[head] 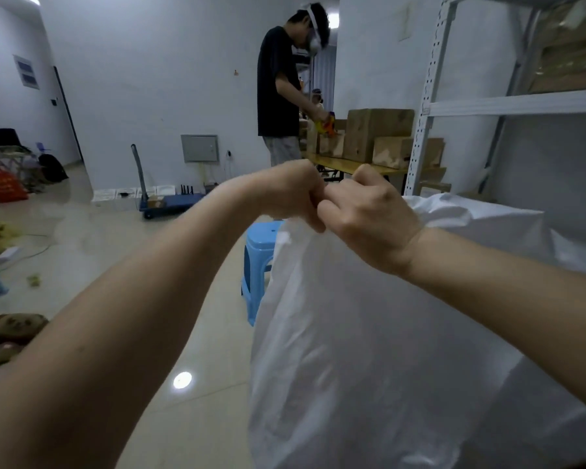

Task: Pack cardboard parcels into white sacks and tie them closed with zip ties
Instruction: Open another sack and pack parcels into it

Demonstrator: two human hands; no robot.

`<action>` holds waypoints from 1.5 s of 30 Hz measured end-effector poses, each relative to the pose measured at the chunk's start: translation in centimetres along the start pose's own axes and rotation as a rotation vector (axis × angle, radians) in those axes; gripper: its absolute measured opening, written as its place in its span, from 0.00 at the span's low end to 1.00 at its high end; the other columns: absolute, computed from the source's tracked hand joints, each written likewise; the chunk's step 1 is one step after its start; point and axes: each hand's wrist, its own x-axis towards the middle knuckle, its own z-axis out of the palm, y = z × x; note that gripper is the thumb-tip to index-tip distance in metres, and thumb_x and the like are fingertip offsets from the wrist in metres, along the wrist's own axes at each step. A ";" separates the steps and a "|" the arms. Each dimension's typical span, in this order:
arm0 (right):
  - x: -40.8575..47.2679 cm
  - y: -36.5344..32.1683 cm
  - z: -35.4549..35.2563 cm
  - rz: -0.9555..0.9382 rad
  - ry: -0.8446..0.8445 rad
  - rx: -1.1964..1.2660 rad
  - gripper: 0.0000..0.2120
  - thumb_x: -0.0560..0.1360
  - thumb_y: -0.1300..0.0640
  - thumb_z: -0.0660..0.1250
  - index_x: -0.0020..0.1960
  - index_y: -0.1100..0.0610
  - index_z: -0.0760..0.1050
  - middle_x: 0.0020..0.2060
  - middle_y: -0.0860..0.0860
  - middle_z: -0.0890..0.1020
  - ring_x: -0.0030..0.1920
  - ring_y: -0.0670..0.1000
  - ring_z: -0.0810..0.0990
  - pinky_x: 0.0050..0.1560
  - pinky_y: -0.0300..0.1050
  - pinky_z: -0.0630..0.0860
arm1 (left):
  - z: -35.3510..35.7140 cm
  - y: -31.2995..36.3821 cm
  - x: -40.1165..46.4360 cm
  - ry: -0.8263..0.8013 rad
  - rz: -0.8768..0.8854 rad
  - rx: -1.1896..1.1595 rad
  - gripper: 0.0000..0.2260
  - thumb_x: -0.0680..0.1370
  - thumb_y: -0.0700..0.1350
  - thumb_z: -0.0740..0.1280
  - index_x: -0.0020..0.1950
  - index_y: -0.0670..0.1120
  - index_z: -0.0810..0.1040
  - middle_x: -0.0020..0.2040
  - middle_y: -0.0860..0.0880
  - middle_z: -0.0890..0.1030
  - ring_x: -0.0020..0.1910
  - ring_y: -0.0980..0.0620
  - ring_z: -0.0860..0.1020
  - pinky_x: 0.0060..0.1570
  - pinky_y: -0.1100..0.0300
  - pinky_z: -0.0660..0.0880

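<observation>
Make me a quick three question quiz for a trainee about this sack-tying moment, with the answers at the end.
1. True or false: both hands, the left hand and the right hand, are bunched at the neck of the white sack.
2. What stands on the floor just behind the sack? A) a blue plastic stool B) a red bucket C) a ladder
3. Fill in: the cardboard boxes in the background sit on a wooden ____ beside the metal shelving.

Key: 1 true; 2 A; 3 table. Whether a zip tie is already on cannot be seen.
</observation>
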 end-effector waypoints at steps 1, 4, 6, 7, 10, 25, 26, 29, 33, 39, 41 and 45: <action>0.7 0.2 -0.9 0.115 -0.206 0.109 0.06 0.76 0.61 0.64 0.41 0.59 0.76 0.37 0.55 0.75 0.35 0.55 0.74 0.40 0.49 0.71 | 0.9 -0.1 0.3 0.148 -0.005 0.073 0.06 0.72 0.45 0.73 0.36 0.48 0.78 0.31 0.52 0.76 0.32 0.54 0.75 0.36 0.64 0.72; 2.7 2.5 -3.1 0.568 -0.705 0.493 0.25 0.64 0.42 0.76 0.54 0.53 0.74 0.47 0.49 0.76 0.47 0.51 0.76 0.47 0.48 0.76 | 3.9 -1.4 -0.1 0.497 0.047 0.101 0.02 0.72 0.40 0.71 0.40 0.44 0.83 0.35 0.48 0.79 0.34 0.48 0.77 0.36 0.56 0.73; 3.3 3.4 -3.4 0.612 -0.782 0.455 0.27 0.63 0.42 0.77 0.54 0.57 0.75 0.45 0.51 0.79 0.45 0.52 0.78 0.44 0.48 0.76 | 5.4 -2.5 -0.8 0.634 0.044 0.057 0.02 0.70 0.36 0.71 0.39 0.42 0.83 0.37 0.44 0.81 0.34 0.48 0.77 0.33 0.57 0.70; 3.3 3.2 -3.2 0.614 -0.795 0.466 0.22 0.65 0.46 0.77 0.50 0.58 0.77 0.43 0.52 0.80 0.42 0.52 0.79 0.42 0.47 0.77 | 5.8 -2.7 -1.2 0.690 0.029 0.035 0.02 0.70 0.36 0.72 0.39 0.41 0.83 0.37 0.44 0.81 0.34 0.47 0.77 0.33 0.58 0.70; 2.9 1.5 -2.3 0.527 -0.691 0.329 0.06 0.73 0.60 0.70 0.41 0.56 0.73 0.40 0.52 0.80 0.40 0.53 0.78 0.47 0.51 0.78 | 6.2 -2.9 -2.1 0.719 -0.065 0.064 0.03 0.71 0.38 0.72 0.44 0.43 0.83 0.42 0.45 0.82 0.39 0.47 0.77 0.36 0.58 0.69; -0.8 1.6 -4.0 0.591 -0.453 0.313 0.21 0.69 0.45 0.73 0.57 0.53 0.74 0.47 0.49 0.80 0.50 0.52 0.77 0.60 0.55 0.69 | 5.7 -2.5 -3.1 0.611 -0.120 -0.006 0.12 0.72 0.30 0.64 0.47 0.41 0.85 0.43 0.41 0.84 0.43 0.42 0.81 0.46 0.56 0.76; -1.2 1.4 -3.8 0.591 -0.421 0.309 0.13 0.72 0.49 0.73 0.52 0.54 0.77 0.44 0.49 0.80 0.48 0.52 0.78 0.59 0.55 0.70 | 5.7 -2.7 -3.3 0.617 -0.135 -0.009 0.12 0.72 0.30 0.64 0.50 0.40 0.84 0.46 0.41 0.84 0.44 0.41 0.81 0.48 0.54 0.77; -1.5 0.3 -3.2 0.488 -0.400 0.301 0.06 0.74 0.55 0.70 0.49 0.55 0.77 0.41 0.49 0.80 0.45 0.52 0.78 0.58 0.53 0.69 | 5.3 -2.8 -3.8 0.589 -0.155 -0.019 0.14 0.72 0.30 0.64 0.52 0.40 0.84 0.48 0.41 0.84 0.46 0.41 0.80 0.49 0.53 0.77; -2.1 -0.2 -3.0 0.390 -0.337 0.219 0.06 0.72 0.62 0.71 0.43 0.57 0.74 0.36 0.51 0.77 0.36 0.54 0.76 0.42 0.45 0.67 | 5.1 -2.3 -4.2 0.593 -0.168 0.000 0.13 0.72 0.30 0.65 0.52 0.40 0.84 0.47 0.41 0.84 0.45 0.42 0.80 0.46 0.58 0.74; -5.3 -1.4 -3.0 0.050 -0.433 0.129 0.07 0.70 0.69 0.63 0.35 0.60 0.74 0.31 0.56 0.76 0.30 0.55 0.72 0.34 0.46 0.69 | 5.0 -2.7 -4.8 0.584 -0.286 -0.065 0.10 0.72 0.34 0.69 0.52 0.41 0.84 0.45 0.42 0.84 0.42 0.48 0.79 0.41 0.63 0.67; -5.0 -0.7 -4.1 0.338 -0.473 0.466 0.07 0.73 0.54 0.70 0.45 0.57 0.79 0.41 0.52 0.80 0.39 0.51 0.76 0.43 0.48 0.75 | 5.0 -2.8 -5.1 0.592 -0.278 -0.055 0.11 0.71 0.34 0.69 0.53 0.42 0.84 0.47 0.41 0.84 0.44 0.47 0.80 0.43 0.64 0.67; -2.7 1.4 -4.1 0.573 -0.556 0.261 0.26 0.67 0.42 0.74 0.58 0.55 0.72 0.51 0.52 0.75 0.54 0.55 0.72 0.53 0.50 0.68 | 5.5 -2.7 -5.3 0.646 -0.253 -0.038 0.12 0.71 0.34 0.70 0.53 0.43 0.84 0.48 0.42 0.84 0.44 0.48 0.81 0.43 0.66 0.67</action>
